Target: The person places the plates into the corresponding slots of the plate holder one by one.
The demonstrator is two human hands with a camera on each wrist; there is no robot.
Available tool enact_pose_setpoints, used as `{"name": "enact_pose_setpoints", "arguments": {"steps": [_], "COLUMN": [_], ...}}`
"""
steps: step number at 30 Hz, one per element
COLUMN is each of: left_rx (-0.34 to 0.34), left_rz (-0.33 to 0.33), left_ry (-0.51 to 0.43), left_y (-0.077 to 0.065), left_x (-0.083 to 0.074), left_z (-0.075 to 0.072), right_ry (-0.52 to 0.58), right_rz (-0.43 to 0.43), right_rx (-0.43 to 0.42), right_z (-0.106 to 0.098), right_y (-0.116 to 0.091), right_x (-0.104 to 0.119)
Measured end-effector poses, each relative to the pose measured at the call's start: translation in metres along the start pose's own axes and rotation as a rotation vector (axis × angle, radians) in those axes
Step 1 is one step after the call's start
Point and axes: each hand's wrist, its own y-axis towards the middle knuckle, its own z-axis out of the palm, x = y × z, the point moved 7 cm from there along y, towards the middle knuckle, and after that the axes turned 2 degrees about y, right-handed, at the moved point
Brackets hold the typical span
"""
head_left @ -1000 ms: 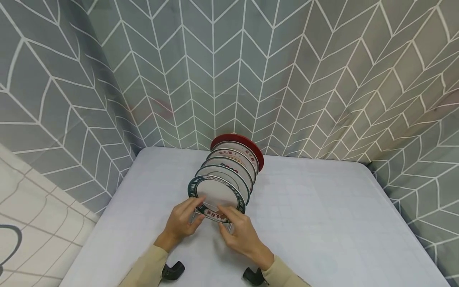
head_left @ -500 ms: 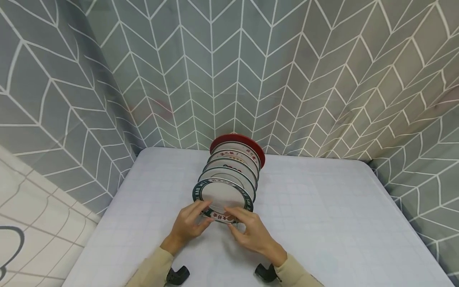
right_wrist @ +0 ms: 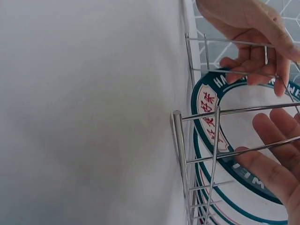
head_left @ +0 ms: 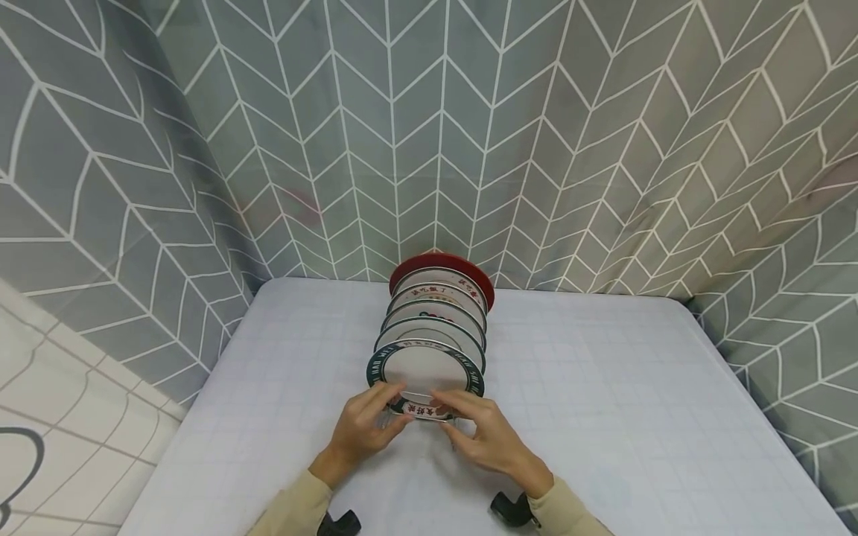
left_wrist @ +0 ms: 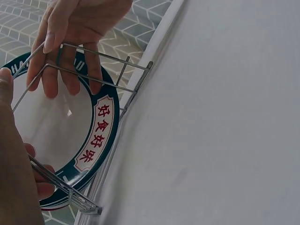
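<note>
A row of several round plates leans in a wire plate rack (right_wrist: 181,140), mostly hidden in the head view. The front plate (head_left: 425,368) is white with a dark green rim and red characters on a pale label. At the far end stands a larger red plate (head_left: 442,260). My left hand (head_left: 365,426) holds the rack's near left side, its thumb and fingers about the wires. Opposite it, my right hand (head_left: 492,435) pinches the near right wires, with fingers in front of the front plate's face.
The rack stands on a table with a white cloth (head_left: 603,394), towards its back edge. Patterned grey curtains (head_left: 429,126) hang behind and at both sides. Black curved pieces (head_left: 512,510) show at the wrists, below the sleeves.
The near end of the rack has swung right and slightly towards me, so the row of plates now runs straighter. Both hands have moved right with it, keeping their hold.
</note>
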Motion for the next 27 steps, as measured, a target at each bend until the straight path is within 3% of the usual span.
{"name": "enact_pose_setpoints", "arguments": {"steps": [27], "left_rx": [0.048], "left_rz": [-0.017], "left_ry": [-0.009], "left_y": [0.003], "left_x": [-0.026], "left_z": [0.02], "right_ry": [0.053], "right_rz": [0.029], "right_rx": [0.044], "right_z": [-0.024], "right_y": [-0.023], "right_x": [-0.009]}}
